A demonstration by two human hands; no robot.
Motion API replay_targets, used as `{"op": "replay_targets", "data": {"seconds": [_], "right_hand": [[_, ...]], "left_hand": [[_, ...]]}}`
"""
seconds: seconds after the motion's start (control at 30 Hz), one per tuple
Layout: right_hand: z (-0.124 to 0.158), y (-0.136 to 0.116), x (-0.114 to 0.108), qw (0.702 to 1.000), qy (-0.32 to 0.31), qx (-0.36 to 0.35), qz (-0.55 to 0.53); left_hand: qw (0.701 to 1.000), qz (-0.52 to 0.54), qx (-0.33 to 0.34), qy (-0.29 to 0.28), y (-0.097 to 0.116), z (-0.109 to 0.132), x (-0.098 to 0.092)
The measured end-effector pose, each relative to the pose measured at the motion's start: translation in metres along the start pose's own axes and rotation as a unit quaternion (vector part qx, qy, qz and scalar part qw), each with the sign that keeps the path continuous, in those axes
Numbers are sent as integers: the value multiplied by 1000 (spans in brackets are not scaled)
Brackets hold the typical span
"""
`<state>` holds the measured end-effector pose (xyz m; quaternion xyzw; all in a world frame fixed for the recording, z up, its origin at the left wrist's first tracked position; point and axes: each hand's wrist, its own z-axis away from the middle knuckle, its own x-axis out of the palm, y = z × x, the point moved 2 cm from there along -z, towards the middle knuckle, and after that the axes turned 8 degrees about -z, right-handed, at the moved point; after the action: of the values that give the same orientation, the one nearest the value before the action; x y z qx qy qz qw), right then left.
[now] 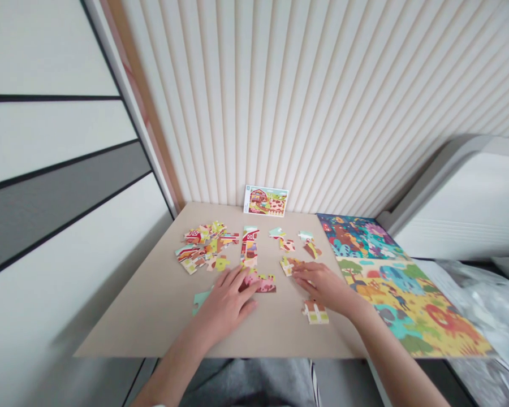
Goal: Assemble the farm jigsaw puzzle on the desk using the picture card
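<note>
Left hand (224, 299) and right hand (322, 287) lie open on a farmyard jigsaw puzzle (249, 254)

Both hands rest palm down at the centre of a beige tabletop (123, 322), with the person's lap at 6 o'clock. At 3 o'clock, a large illustrated animal-scene board (407, 299) overlaps the tabletop's right side, and a crumpled plastic sheet (487, 322) lies beyond it. At 12 o'clock, a small farm picture card (266, 200) leans against a ribbed white wall panel (322, 96), apparently so that its picture faces the person. A loose heap of jigsaw pieces (206, 246) sits at 10 o'clock, seemingly kept apart from the joined work. A joined red-barn strip (249, 249) stands just above the hands. The left hand's fingers are spread, their tips touching a pink pig section (261, 282); no grip shows. The right hand's fingers lie loosely together, touching a yellow-and-orange piece (287, 265); whether they pinch it, I cannot tell. A white-fence piece (315, 312) lies at 5 o'clock, and a pale teal piece (200, 301) at 8 o'clock, partly behind the left hand.
</note>
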<state>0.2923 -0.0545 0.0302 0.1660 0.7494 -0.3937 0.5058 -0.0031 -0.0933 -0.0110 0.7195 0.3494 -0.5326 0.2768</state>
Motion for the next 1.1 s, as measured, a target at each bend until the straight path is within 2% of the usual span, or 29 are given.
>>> {"op": "replay_targets", "data": {"seconds": [0.17, 0.27, 0.37, 0.47, 0.57, 0.63, 0.73, 0.83, 0.93, 1.03, 1.1], "right_hand": [[14, 13, 17, 998, 35, 27, 35], [15, 14, 15, 998, 44, 13, 51], [22, 0, 7, 996, 61, 14, 56], [42, -22, 0, 997, 64, 39, 27], [70, -38, 2, 998, 26, 56, -17], [86, -38, 8, 997, 15, 65, -30], [100, -24, 16, 996, 40, 75, -25], [102, -11, 17, 995, 59, 82, -14], [96, -9, 8, 996, 48, 72, -1], [82, -8, -9, 996, 50, 67, 7], [66, 0, -22, 996, 67, 62, 14]], "left_hand": [[1000, -10, 5, -13, 3, 0, -5], [1000, -15, 5, -10, 6, 4, -7], [1000, -15, 10, 7, 9, 9, -10], [999, -13, 17, 24, 12, 16, -12], [999, -11, 16, 33, 16, 21, -13], [999, -14, 11, 32, 17, 24, -13], [999, -12, 4, 38, 18, 26, -10], [999, -8, 9, 46, 17, 27, -7], [999, -12, 22, 42, 15, 27, -10], [999, -19, 42, 24, 11, 20, -23], [998, -19, 52, 23, 4, 5, -35]]}}
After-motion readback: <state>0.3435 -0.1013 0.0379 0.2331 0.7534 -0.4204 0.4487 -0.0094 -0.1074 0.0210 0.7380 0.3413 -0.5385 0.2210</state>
